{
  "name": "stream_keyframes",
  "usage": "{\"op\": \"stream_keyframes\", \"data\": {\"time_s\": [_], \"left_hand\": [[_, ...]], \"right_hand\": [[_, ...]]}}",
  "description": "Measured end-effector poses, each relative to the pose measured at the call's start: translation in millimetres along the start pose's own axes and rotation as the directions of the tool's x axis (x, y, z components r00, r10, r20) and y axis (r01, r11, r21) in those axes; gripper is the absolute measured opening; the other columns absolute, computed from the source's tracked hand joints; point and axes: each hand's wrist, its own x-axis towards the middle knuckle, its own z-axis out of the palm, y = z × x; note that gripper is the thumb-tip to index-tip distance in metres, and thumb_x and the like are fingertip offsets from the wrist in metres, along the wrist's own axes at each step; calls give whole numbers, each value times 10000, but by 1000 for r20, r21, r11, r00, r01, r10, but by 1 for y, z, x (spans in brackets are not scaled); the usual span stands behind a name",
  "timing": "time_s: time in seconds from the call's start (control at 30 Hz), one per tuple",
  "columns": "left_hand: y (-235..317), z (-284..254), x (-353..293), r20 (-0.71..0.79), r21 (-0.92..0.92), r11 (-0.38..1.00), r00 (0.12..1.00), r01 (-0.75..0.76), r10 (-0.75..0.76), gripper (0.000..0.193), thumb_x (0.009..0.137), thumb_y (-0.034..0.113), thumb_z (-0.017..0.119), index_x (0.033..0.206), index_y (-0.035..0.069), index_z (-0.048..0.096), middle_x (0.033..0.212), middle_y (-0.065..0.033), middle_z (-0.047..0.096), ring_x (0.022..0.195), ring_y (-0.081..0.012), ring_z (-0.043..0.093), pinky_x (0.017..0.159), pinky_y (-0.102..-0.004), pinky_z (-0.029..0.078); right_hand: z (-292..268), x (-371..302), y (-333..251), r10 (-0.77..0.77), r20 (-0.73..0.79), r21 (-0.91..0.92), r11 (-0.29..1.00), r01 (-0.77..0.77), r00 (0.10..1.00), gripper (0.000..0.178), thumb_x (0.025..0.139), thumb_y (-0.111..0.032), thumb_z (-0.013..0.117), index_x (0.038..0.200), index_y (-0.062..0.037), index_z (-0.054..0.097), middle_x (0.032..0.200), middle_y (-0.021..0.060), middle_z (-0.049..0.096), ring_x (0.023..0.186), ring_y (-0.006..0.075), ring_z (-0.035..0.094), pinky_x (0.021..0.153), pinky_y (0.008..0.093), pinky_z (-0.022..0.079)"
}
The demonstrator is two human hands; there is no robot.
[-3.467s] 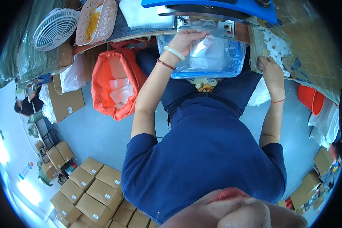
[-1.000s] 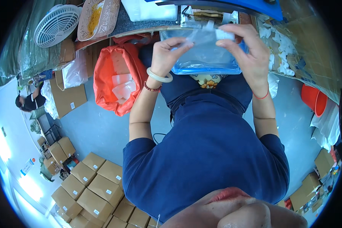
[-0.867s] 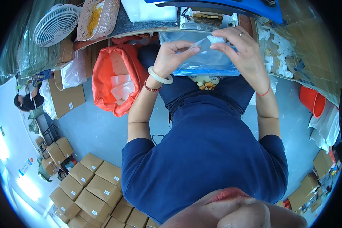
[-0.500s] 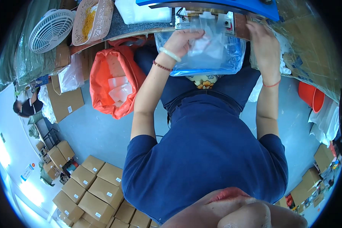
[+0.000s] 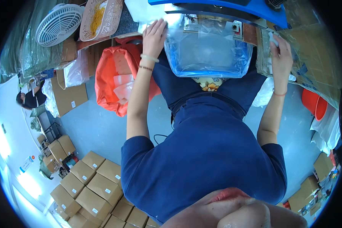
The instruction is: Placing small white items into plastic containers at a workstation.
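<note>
Under blue machine [image 5: 216, 7]: clear bag [image 5: 207, 53]; left hand [image 5: 154, 36] flat, right hand [image 5: 280, 57] grip unclear; grey floor [image 5: 98, 129].

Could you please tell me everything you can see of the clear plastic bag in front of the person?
The clear plastic bag is see-through with a blue tint, soft and glossy, with rounded lower corners. Its upper end lies under the blue machine with metal fittings; its lower end hangs over the edge of the workbench towards the person's lap. A paler, flat content shows faintly inside. The left hand lies flat beside its upper left corner, perhaps touching it; the right hand is apart, on a stack of clear wrapped packets.
</note>
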Motion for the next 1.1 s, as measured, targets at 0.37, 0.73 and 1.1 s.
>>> {"op": "stream_keyframes", "data": {"time_s": [0.37,0.73,1.1], "left_hand": [[91,-82,11,381,-779,309,803,546,-459,200,848,89,760,1025,-4,746,884,-11,727,771,-41,604,708,-195,492],[122,-79,27,510,-855,-67,808,515,-296,224,894,55,698,1100,-30,705,966,-100,733,848,-140,678,805,-258,546],[137,-57,21,532,-822,35,789,568,-308,194,843,124,777,981,-9,747,882,-61,735,764,-70,636,709,-206,506]], "right_hand": [[-6,-7,-145,-253,147,709,701,76,956,248,830,-72,754,1070,-28,710,1035,66,699,843,130,601,753,246,490],[8,-17,-145,-321,180,735,672,89,930,247,835,-109,752,1067,-38,703,1006,52,692,847,141,618,737,259,495],[-2,-15,-127,-116,191,717,694,-58,975,233,850,-94,738,1078,-54,716,1048,42,697,916,116,636,829,249,500]]}}
